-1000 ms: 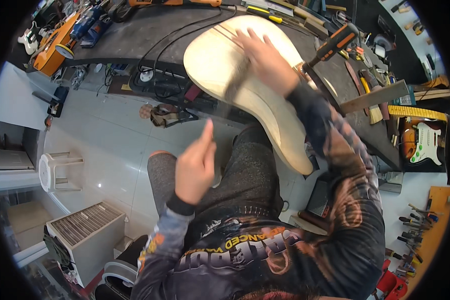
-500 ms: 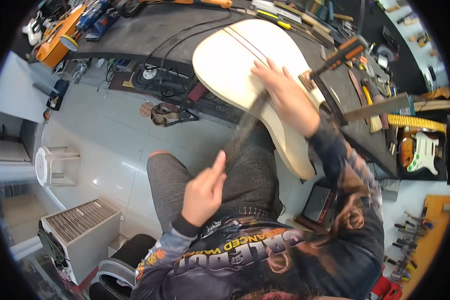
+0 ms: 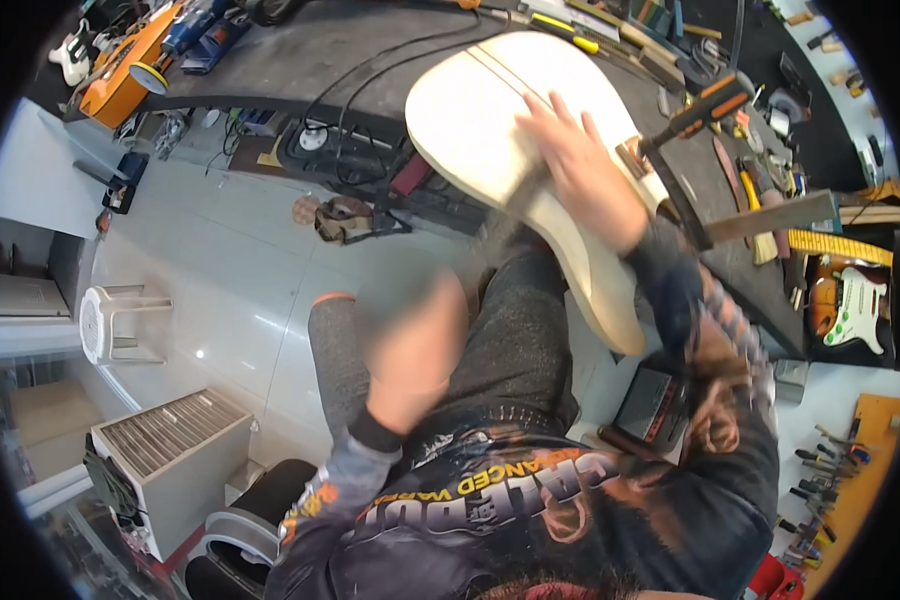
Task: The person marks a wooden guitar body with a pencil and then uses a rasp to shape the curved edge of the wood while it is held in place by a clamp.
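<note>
A pale, unfinished wooden guitar body (image 3: 470, 110) overhangs the front edge of the workbench. A bar clamp (image 3: 682, 215) with an orange-and-black handle sits at its right, by the neck area. My left hand (image 3: 418, 345), smeared by motion, is closed round the dark, blurred handle of a long file. The file's dark blade (image 3: 522, 197) slants up to the body's near edge. Over that edge lies my right hand (image 3: 590, 180), its fingers stretched out and apart on the wood. The blade's far end passes beneath this hand, and its thumb is hidden.
Loose hand tools and wood strips lie along the workbench (image 3: 370, 45). A cable loops across it. An orange guitar body (image 3: 120, 85) is at the far left, a sunburst electric guitar (image 3: 850, 310) at the right. Below are a white stool (image 3: 110, 320) and a boxy white unit (image 3: 175, 460).
My left hand has moved slightly to the right and up, and is now strongly blurred. The file has moved with it. The whole view has shifted a little; my right hand stays on the body.
</note>
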`<action>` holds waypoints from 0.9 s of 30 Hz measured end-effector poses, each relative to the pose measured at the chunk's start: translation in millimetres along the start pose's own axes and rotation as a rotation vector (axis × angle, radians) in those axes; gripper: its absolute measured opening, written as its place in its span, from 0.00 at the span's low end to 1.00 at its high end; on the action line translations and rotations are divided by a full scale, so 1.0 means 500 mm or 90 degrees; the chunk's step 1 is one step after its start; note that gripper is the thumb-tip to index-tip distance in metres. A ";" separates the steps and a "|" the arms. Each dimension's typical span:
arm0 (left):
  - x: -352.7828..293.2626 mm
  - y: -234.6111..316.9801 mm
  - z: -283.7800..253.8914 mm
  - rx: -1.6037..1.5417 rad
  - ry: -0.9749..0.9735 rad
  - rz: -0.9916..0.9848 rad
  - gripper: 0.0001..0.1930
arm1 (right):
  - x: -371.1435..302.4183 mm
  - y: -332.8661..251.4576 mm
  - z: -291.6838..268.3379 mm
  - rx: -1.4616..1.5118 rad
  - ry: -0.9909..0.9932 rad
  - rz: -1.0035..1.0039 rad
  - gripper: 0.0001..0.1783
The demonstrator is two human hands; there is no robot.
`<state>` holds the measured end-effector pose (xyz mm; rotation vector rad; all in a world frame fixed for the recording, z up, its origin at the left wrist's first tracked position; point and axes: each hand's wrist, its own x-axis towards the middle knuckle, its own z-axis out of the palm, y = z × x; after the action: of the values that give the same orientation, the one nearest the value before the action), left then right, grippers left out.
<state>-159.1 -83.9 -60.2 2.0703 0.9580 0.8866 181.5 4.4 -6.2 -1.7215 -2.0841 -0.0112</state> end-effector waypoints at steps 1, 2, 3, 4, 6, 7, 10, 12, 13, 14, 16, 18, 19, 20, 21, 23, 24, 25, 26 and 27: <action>0.053 -0.020 -0.013 -0.003 0.046 0.032 0.33 | 0.063 0.010 0.005 0.031 0.019 -0.028 0.23; 0.091 -0.030 -0.025 -0.014 0.049 -0.005 0.33 | 0.136 0.021 0.029 0.019 0.053 -0.063 0.23; 0.120 -0.021 -0.036 -0.006 0.026 -0.058 0.33 | 0.174 0.033 0.041 -0.002 0.086 -0.095 0.23; 0.123 -0.021 -0.042 -0.001 0.032 -0.079 0.33 | 0.172 0.032 0.051 0.002 0.081 -0.098 0.23; 0.105 -0.023 -0.037 -0.003 0.047 -0.061 0.31 | 0.177 0.031 0.060 -0.013 0.035 -0.094 0.23; 0.066 -0.023 -0.021 -0.008 0.059 -0.028 0.30 | 0.134 0.023 0.060 0.034 -0.011 -0.037 0.23; -0.033 -0.004 -0.013 0.007 -0.029 -0.060 0.32 | -0.007 -0.035 0.010 0.095 -0.055 0.029 0.23; -0.015 -0.003 -0.014 -0.007 -0.023 -0.058 0.33 | -0.006 -0.028 0.002 0.081 -0.037 0.044 0.23; 0.026 -0.016 -0.017 -0.033 0.020 -0.038 0.33 | 0.040 -0.005 0.010 0.064 -0.007 -0.010 0.24; 0.062 -0.033 -0.023 -0.010 0.062 -0.008 0.33 | 0.108 -0.005 0.022 0.062 0.015 -0.033 0.25; 0.126 -0.019 -0.043 -0.005 0.028 -0.091 0.33 | 0.185 0.015 0.043 0.050 0.037 -0.052 0.26; 0.126 -0.027 -0.039 0.015 0.014 -0.130 0.32 | 0.214 0.027 0.066 -0.003 0.078 -0.078 0.26; 0.089 -0.043 -0.022 -0.004 0.053 -0.064 0.32 | 0.167 0.022 0.069 0.025 0.041 -0.067 0.24; 0.053 -0.047 -0.015 -0.019 0.096 0.002 0.32 | 0.121 0.005 0.069 0.067 0.015 -0.038 0.24; 0.012 -0.027 -0.014 -0.019 0.065 -0.028 0.32 | 0.067 -0.012 0.062 0.105 -0.012 -0.002 0.23; -0.046 0.004 -0.016 -0.006 0.005 -0.061 0.33 | -0.008 -0.053 0.018 0.055 -0.072 0.028 0.23; -0.041 0.003 -0.022 0.012 -0.001 -0.055 0.34 | 0.001 -0.047 0.022 0.023 -0.069 0.031 0.25; 0.002 -0.023 -0.018 -0.004 0.062 0.000 0.34 | 0.042 -0.034 0.027 0.022 -0.070 0.030 0.25; 0.045 -0.032 -0.029 -0.003 0.070 -0.007 0.34 | 0.096 -0.022 0.034 0.028 -0.001 -0.014 0.25; 0.087 -0.045 -0.033 -0.005 0.082 -0.008 0.34 | 0.155 -0.007 0.045 0.027 0.070 -0.062 0.25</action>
<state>-158.6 -32.4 -56.4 2.0186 1.0329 1.0251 161.0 82.0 0.2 -1.5583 -2.0700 -0.0896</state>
